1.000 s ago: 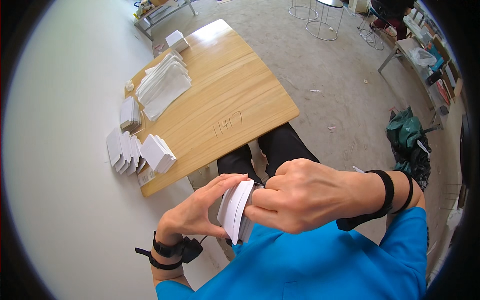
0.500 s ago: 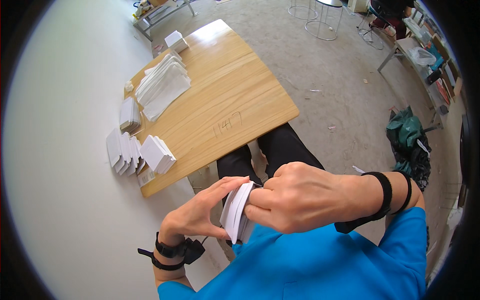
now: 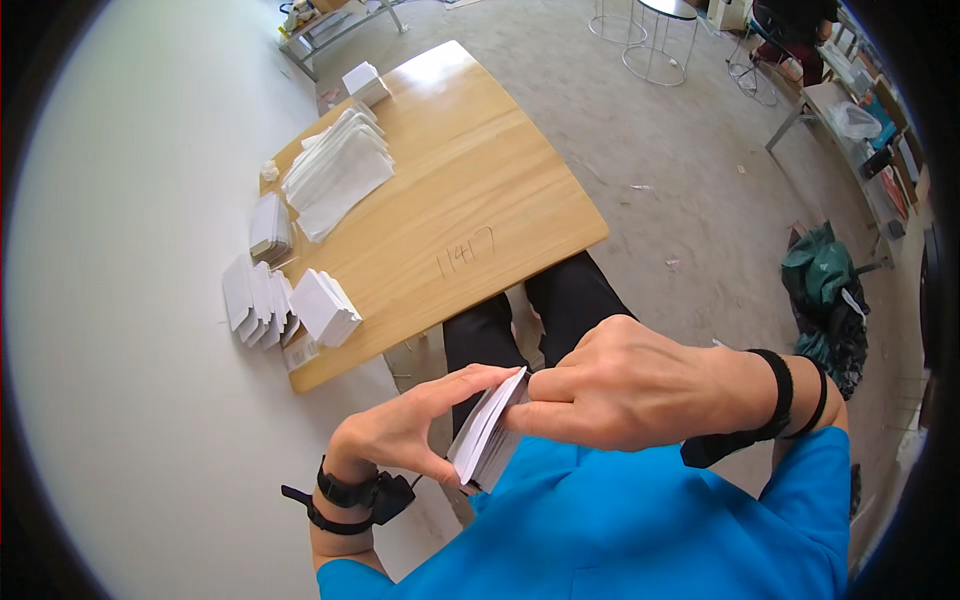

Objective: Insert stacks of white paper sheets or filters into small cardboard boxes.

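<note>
Over my lap, a stack of white paper cards point(image 3: 484, 436) is tilted on edge between my hands. Thumb below and fingers above, my left hand point(image 3: 412, 424) grips the stack by its two ends. My right hand point(image 3: 622, 392) is closed against the stack's right side, its index finger and thumb at the cards' edges; its fingertips are partly hidden there. A slight gap shows between the outer card and those behind it.
A wooden table point(image 3: 470, 190) stands ahead, against the white wall. Along its left side lie a fanned pile of white sheets point(image 3: 345, 175) and several card stacks point(image 3: 325, 307). Green and black plastic bags point(image 3: 825, 290) lie on the floor at right. A person point(image 3: 795, 35) sits far right.
The stack has shifted slightly to the right with both hands, and more of the card edges shows. My right fist has turned a little, its fingers lying flatter along the stack.
</note>
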Demonstrator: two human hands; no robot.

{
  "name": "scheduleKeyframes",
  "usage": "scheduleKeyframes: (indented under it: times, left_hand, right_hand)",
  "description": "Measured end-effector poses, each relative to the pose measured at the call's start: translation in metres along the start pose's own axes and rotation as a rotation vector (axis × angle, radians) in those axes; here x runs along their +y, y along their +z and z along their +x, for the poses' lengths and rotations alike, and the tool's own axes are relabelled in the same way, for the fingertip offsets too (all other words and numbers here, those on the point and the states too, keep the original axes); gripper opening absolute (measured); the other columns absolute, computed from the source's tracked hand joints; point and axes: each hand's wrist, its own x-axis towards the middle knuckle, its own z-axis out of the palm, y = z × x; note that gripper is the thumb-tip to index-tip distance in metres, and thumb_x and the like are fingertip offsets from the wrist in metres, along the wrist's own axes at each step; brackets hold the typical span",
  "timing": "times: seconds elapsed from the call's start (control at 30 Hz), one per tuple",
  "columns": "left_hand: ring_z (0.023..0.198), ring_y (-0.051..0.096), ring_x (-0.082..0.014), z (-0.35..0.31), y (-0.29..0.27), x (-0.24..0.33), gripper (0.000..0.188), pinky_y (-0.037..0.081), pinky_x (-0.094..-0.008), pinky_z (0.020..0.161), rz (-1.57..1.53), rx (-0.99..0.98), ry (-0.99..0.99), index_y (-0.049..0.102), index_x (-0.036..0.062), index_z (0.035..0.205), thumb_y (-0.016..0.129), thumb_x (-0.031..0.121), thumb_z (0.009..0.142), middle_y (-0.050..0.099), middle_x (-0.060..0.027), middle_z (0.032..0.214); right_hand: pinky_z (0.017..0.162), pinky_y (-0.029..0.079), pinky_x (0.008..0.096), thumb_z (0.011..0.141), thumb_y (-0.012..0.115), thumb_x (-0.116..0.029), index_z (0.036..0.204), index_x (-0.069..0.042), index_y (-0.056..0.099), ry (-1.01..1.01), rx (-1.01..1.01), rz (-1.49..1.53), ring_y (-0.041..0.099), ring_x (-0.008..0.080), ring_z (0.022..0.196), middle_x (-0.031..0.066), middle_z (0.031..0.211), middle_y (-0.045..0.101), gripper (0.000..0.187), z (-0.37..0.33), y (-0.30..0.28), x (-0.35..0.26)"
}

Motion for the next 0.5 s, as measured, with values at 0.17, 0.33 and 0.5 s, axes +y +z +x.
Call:
scheduleKeyframes:
  times: [0.17,0.33,0.5]
  left_hand:
    - [0.137,0.042,-0.0298,0.007,0.008,-0.015,0.11,0.032,-0.0384,0.115,-0.095,-0.077,0.052,0.034,-0.001,0.149,0.093,0.025,0.06,0.043,-0.0169,0.147]
    - [0.133,0.044,-0.0269,0.01,0.017,-0.026,0.105,0.034,-0.0365,0.113,-0.123,-0.086,0.061,0.037,-0.0005,0.148,0.093,0.027,0.063,0.046,-0.0148,0.143]
    - [0.132,0.045,-0.025,0.01,0.019,-0.032,0.104,0.034,-0.0356,0.113,-0.193,-0.13,0.016,0.038,0.0,0.147,0.093,0.027,0.063,0.047,-0.0129,0.141]
  right_hand:
    - [0.043,0.046,0.0346,0.074,0.066,-0.005,0.072,-0.001,0.054,0.035,-0.086,0.061,0.063,0.0274,0.053,0.0134,0.062,0.059,0.014,-0.005,0.003,0.007]
    - [0.045,0.05,0.0332,0.078,0.068,-0.005,0.078,0.0,0.058,0.077,-0.119,0.115,0.067,0.0274,0.057,0.0153,0.069,0.066,0.012,-0.009,0.01,0.011]
    - [0.045,0.05,0.0314,0.081,0.069,-0.007,0.081,0.001,0.06,0.118,-0.158,0.166,0.067,0.0253,0.057,0.0147,0.071,0.067,0.012,-0.01,0.016,0.012]
